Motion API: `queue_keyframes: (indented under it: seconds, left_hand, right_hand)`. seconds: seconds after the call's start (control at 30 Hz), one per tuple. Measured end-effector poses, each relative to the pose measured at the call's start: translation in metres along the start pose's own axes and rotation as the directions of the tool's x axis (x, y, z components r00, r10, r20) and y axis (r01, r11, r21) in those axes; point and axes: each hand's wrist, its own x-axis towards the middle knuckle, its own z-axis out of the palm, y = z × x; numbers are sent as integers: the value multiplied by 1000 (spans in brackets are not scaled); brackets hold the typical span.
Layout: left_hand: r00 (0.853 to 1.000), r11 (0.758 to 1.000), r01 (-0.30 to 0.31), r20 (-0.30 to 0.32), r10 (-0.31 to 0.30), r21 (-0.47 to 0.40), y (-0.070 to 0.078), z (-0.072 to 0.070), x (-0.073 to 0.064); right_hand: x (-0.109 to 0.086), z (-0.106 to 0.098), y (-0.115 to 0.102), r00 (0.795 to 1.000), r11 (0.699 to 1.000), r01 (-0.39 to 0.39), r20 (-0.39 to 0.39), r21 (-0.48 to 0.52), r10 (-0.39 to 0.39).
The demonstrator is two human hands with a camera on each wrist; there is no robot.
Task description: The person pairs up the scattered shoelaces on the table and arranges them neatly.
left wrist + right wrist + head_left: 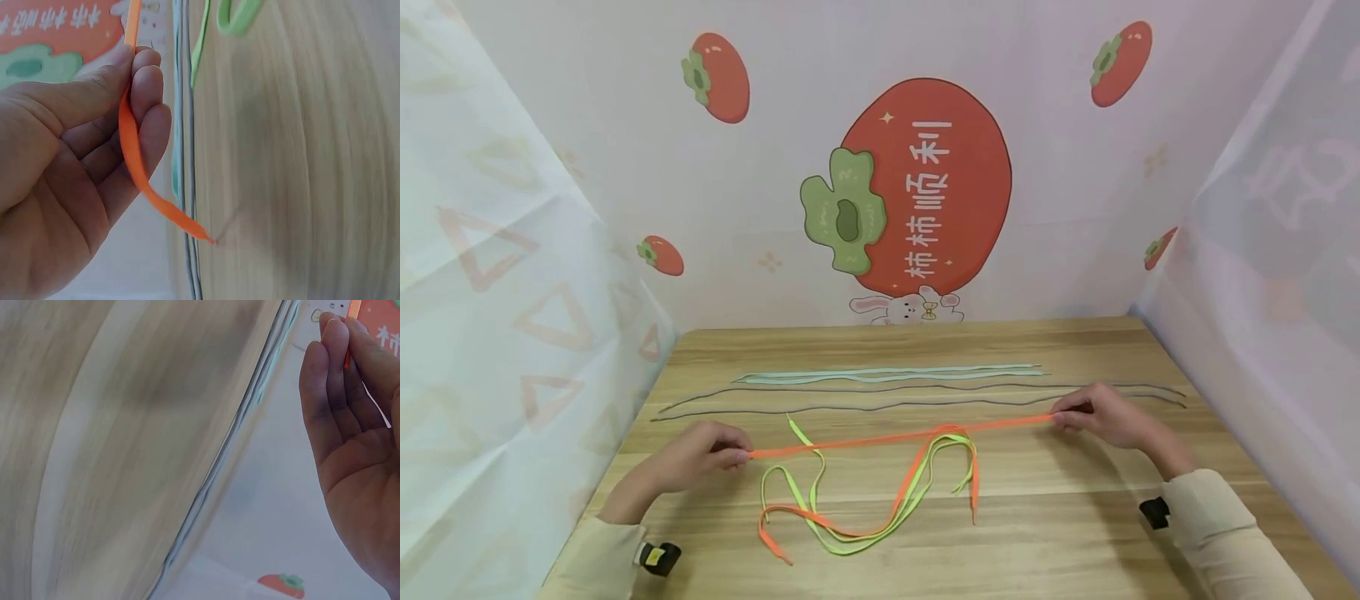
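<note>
The left hand (703, 454) pinches the orange shoelace (1007, 423) near one end, thumb against fingers, and the right hand (1101, 415) pinches it toward the other. The orange shoelace lies directly between both hands, neither nearer, its long axis running straight left to right across the loose yellow-green shoelaces (850, 551). The large persimmon print (973, 183) on the rear backdrop (1060, 258) reads "柿柿顺利"; no brand is legible.

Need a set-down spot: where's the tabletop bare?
Bare: wooden tabletop between the flat orange shoelaces and the right wrist's black camera; also a shallow strip behind the thin pale-teal shoelaces. Crowded: centre, where flat yellow-green shoelaces overlap orange, with thin grey shoelaces just behind.
</note>
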Motion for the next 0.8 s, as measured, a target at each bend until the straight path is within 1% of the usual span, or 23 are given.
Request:
queue_keyframes:
  seconds: [0.17, 0.27, 0.3, 0.4, 0.43, 0.5, 0.53, 0.57, 0.67, 0.73, 0.8]
  left_hand:
    - [998, 998, 8, -57, -4, 55, -15, -10, -6]
    - [997, 998, -13, -70, 17, 53, -22, -17, -8]
    - [998, 999, -12, -69, 15, 46, -23, -20, -8]
    - [998, 1000, 16, -62, -15, 26, -27, -27, -10]
    - [997, 999, 36, -64, -34, 33, -29, -29, -10]
    - [994, 995, 88, -68, -84, 48, -32, -34, -11]
    - [993, 994, 100, -71, -96, 53, -34, -35, -11]
    - [992, 993, 106, -77, -101, 59, -37, -37, -11]
    - [990, 992, 107, -96, -100, 72, -46, -41, -12]
    - [990, 992, 108, -97, -102, 57, -52, -44, -13]
    - [989, 992, 120, -92, -116, 43, -57, -47, -14]
  right_hand:
    - [-1, -6, 10, 1000, 1000, -7, -15, -24, 6]
    - [-2, -10, 16, 999, 999, -3, -32, -34, 2]
    - [-2, -11, 17, 999, 999, -10, -36, -34, 9]
    - [-2, -16, 22, 998, 999, -39, -41, -21, 38]
    - [-3, -18, 25, 998, 999, -48, -42, -21, 47]
    - [-3, -21, 29, 997, 997, -71, -46, -16, 70]
    - [-3, -23, 31, 996, 997, -80, -49, -19, 79]
    - [-3, -25, 33, 995, 995, -90, -57, -31, 88]
    - [-3, -28, 38, 986, 986, -149, -85, -70, 142]
    - [-3, -30, 40, 979, 977, -191, -93, -93, 182]
    - [-1, -31, 41, 970, 968, -232, -96, -93, 223]
